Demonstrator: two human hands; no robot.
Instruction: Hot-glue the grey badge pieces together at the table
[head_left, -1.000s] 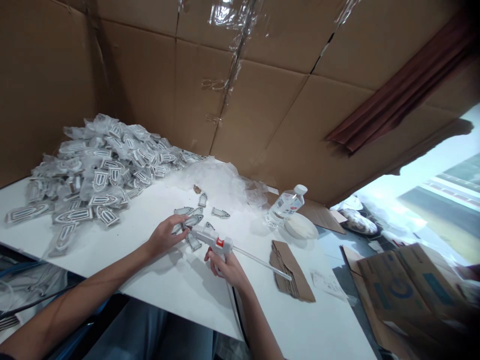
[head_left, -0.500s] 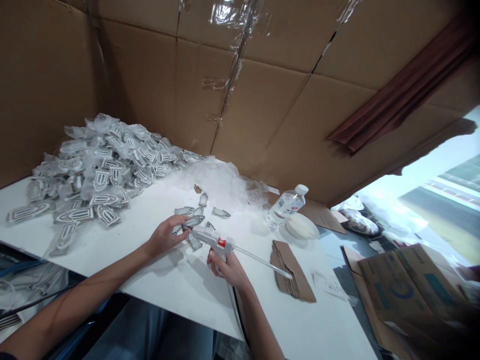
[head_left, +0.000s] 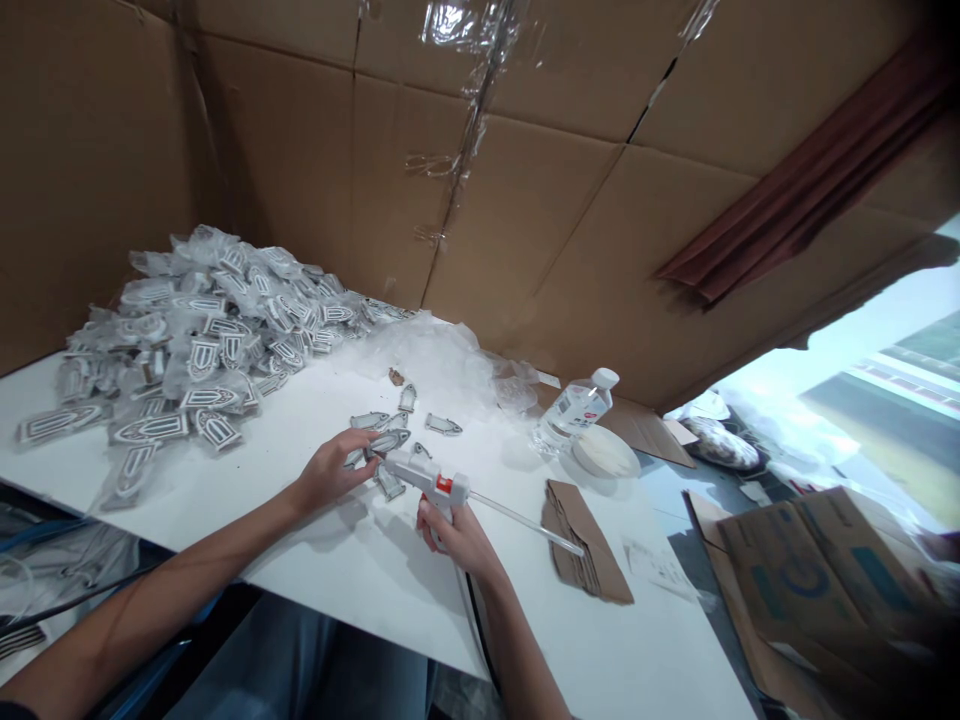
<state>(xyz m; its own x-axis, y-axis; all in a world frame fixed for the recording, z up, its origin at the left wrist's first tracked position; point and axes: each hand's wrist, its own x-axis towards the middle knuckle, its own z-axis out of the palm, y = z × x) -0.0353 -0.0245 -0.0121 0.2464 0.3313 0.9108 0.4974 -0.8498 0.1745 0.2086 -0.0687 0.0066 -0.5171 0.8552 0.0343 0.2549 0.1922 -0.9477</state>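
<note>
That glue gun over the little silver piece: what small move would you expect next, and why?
Probably a squeeze of the trigger. The right hand grips the glue gun, whose nozzle points at the small silver piece that the left hand pins to the white table. A glue stick projects from the gun's back.

The right hand (head_left: 456, 535) is gripping a white glue gun (head_left: 427, 479) with its nozzle meeting a small grey piece (head_left: 384, 443) that the left hand (head_left: 330, 470) is pinching on the white table (head_left: 360, 570), near a heap of bagged pieces (head_left: 195, 340).
</note>
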